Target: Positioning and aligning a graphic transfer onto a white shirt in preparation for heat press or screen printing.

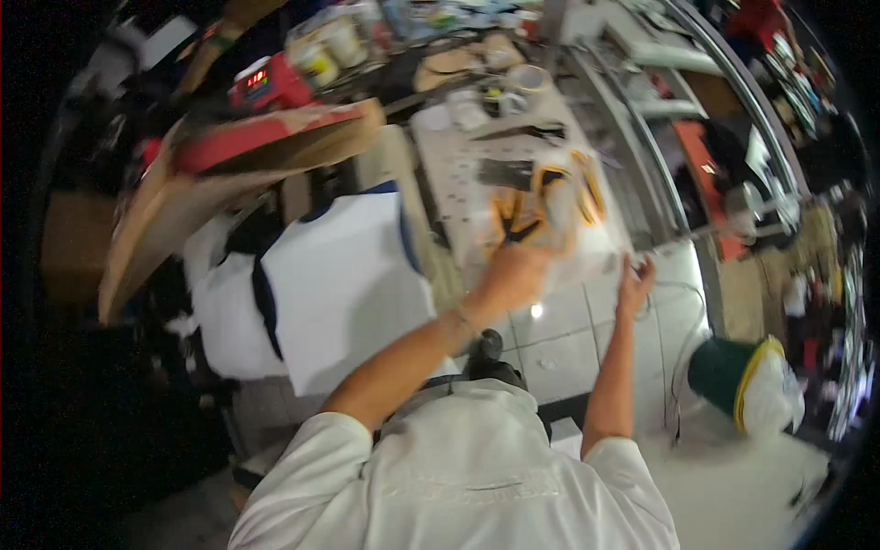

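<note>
My left hand [514, 280] is blurred by motion above the near edge of a pale work table [447, 172]. Its fingers look curled, but whether they grip anything is not visible. Just beyond it lie orange-and-black printed pieces [515, 216] on what looks like clear film [591, 258]. At the table's near right corner, my right hand [635, 283] has its fingers apart with nothing seen between them. A white garment [350, 275] with dark blue trim is spread out to the left. Beside it hangs another white cloth piece [234, 316].
A raised board [192, 213] with a red edge overhangs the left side, near a red device [265, 82] with a lit display. Tape rolls [529, 79] sit at the table's back. On the right are a metal-framed rack [646, 144] and a green bucket [718, 378] with a white bag.
</note>
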The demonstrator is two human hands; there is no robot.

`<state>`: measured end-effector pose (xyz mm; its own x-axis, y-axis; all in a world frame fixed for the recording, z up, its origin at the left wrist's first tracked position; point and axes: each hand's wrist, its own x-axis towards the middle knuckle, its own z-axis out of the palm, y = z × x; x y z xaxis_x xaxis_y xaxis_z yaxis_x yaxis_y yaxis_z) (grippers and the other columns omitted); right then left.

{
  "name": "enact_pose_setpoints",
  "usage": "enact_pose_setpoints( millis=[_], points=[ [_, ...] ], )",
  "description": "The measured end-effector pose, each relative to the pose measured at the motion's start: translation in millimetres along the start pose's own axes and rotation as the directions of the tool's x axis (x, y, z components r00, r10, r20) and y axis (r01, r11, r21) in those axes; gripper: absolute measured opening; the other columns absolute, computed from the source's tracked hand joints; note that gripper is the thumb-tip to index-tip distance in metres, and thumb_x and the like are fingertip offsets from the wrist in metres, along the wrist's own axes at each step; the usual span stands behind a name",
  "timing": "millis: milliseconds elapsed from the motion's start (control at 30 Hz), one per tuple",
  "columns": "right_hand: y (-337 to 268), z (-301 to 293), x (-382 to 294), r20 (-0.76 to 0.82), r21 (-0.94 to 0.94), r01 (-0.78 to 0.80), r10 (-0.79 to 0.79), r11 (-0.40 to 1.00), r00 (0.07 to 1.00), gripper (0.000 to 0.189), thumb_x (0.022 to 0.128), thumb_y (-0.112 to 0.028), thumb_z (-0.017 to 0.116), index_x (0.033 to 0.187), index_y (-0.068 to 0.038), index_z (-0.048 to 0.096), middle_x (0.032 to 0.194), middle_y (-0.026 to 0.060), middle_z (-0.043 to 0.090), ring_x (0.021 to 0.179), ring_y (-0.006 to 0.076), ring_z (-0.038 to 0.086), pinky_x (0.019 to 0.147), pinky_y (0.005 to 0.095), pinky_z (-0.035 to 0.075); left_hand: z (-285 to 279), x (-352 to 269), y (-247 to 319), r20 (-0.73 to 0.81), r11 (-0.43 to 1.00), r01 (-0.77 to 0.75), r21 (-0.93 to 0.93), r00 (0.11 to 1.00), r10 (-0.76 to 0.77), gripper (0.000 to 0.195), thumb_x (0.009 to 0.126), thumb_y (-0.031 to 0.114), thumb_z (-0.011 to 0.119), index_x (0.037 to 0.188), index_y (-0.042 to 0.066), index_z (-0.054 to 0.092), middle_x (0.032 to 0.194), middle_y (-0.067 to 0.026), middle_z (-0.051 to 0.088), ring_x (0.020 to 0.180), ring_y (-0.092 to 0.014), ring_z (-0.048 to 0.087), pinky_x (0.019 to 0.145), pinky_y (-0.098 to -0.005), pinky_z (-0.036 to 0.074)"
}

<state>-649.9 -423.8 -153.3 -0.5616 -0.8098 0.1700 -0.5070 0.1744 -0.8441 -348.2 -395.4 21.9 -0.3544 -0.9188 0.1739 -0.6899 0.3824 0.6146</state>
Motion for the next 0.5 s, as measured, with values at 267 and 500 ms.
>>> enact_pose_setpoints(
  millis=[267, 500],
  points=[
    [-69, -70, -29, 0.536, 0.482, -0.339, 0.034, 0.808, 0.844, 0.067, 0.098, -0.012, 0.063, 0.156, -0.005, 0.03, 0.15, 0.015, 0.046, 0.137, 0.0249, 0.046, 0.11, 0.0373, 0.039, -106, -116, 88, -0.067, 0.925, 0.039, -0.378, 0.995, -0.069, 0.023, 0.094, 0.012, 0.067, 0.115, 0.002, 0.069, 0.099, -0.0145, 0.073, 0.083, -0.027, 0.073, 0.074, -0.0364, 0.057],
    [-192, -45, -138, 0.859, 0.351, -0.414, -0.113, 0.84, 0.5, 0.013, 0.092, -0.01, 0.074, 0.092, -0.005, 0.062, 0.087, 0.0043, 0.071, 0.078, 0.0125, 0.069, 0.069, 0.0267, 0.053, -147, -282, -43, -0.177, 0.649, 0.467, -0.6, 0.714, -0.677, 0.022, 0.09, 0.008, 0.074, 0.11, 0.0, 0.068, 0.089, -0.0072, 0.073, 0.083, -0.013, 0.07, 0.076, -0.0317, 0.057]
  ],
)
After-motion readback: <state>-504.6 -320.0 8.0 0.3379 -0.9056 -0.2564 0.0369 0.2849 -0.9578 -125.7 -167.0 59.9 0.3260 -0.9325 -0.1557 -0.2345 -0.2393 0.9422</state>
